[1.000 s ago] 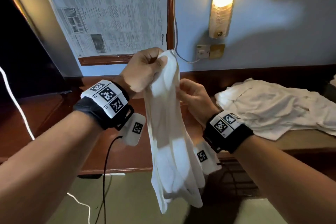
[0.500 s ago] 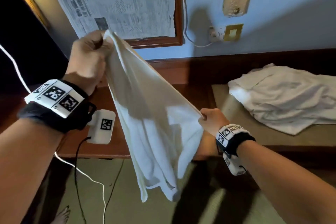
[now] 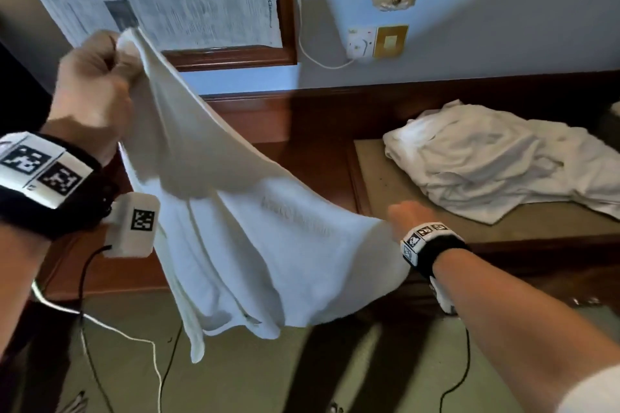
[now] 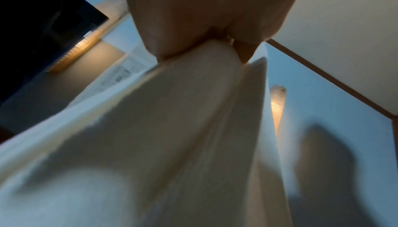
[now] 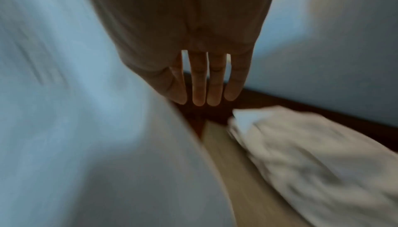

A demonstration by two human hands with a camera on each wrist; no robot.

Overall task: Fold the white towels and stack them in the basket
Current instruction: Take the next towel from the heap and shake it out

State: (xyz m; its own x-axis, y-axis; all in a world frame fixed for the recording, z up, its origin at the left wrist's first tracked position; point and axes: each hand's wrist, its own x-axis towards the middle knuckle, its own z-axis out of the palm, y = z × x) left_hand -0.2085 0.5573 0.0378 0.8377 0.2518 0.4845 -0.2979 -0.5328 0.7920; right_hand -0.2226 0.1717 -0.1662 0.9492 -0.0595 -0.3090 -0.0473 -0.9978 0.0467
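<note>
The left hand (image 3: 90, 87) is clenching a corner of the soft white cotton towel (image 3: 255, 238); the right hand (image 5: 191, 57) is released, fingers straight, beside it.

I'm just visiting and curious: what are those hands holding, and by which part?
The left hand grips a white towel by its top corner. The right hand has straight fingers and grips nothing; the towel lies beside it.

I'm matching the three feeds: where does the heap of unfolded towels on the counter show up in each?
Head: the heap of towels lies at the right, on the tan counter top.
Left wrist: not in it; the held towel fills the picture.
Right wrist: the heap is at the lower right, beyond the straight fingers.
Shared landmark: the blue wall.
</note>
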